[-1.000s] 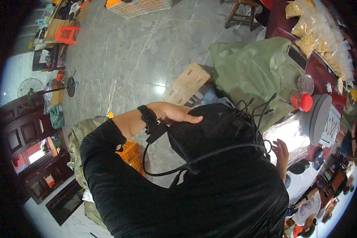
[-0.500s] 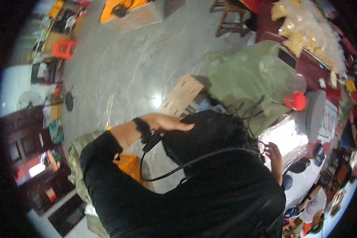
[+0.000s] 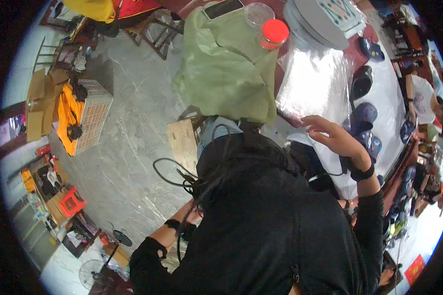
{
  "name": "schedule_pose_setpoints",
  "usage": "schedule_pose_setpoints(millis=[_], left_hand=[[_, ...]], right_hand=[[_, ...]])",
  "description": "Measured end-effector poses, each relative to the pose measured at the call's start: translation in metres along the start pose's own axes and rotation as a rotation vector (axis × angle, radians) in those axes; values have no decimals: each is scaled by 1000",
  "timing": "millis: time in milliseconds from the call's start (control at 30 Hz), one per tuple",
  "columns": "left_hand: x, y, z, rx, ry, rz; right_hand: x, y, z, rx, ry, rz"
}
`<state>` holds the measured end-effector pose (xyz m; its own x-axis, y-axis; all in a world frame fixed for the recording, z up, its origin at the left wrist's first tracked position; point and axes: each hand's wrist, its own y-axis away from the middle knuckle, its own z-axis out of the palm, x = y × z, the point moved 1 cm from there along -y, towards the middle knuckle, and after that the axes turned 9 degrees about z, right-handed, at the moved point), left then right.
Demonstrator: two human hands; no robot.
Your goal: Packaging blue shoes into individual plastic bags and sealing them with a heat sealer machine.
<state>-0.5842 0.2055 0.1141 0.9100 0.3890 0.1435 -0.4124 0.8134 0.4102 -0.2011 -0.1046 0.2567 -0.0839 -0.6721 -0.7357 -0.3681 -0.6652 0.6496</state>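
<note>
Black clothing (image 3: pixel 280 216) fills the lower middle, with dark hair or a dark hood at its upper end. My right hand (image 3: pixel 330 136) is raised beside the clear plastic sheets or bags (image 3: pixel 312 81), its fingers apart and holding nothing I can see. At the lower left, my left hand (image 3: pixel 194 217) is mostly hidden by the black clothing, so its fingers do not show. A black cable (image 3: pixel 165 181) loops above that hand and hangs down past its wrist. A green cloth (image 3: pixel 226 69) lies ahead, carrying a phone (image 3: pixel 223 9) and a red-lidded jar (image 3: pixel 274 33).
A wooden stool (image 3: pixel 182 147) stands below the green cloth. Grey round equipment (image 3: pixel 315 24) sits beyond the plastic. Dark clogs (image 3: pixel 364 115) line the right side. On the left floor are a white crate (image 3: pixel 96 115) with orange lining and a red stool (image 3: pixel 72 201).
The view has turned, shifting the surroundings. My left hand has gone from the dark hair or hood to low behind the clothing. My right hand has left the cable and lifted, fingers spread.
</note>
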Motion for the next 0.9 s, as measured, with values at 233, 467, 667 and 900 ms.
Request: schedule_pose_setpoints(millis=[233, 467, 667, 900], left_hand=[[6, 12, -4, 30, 270, 25], [22, -15, -2, 87, 575, 216], [34, -40, 14, 156, 799, 428], [62, -57, 38, 435, 254, 416]], right_hand=[[86, 51, 53, -423, 298, 187], [198, 108, 146, -537, 110, 221], [283, 138, 190, -494, 141, -185], [371, 163, 198, -375, 136, -627]])
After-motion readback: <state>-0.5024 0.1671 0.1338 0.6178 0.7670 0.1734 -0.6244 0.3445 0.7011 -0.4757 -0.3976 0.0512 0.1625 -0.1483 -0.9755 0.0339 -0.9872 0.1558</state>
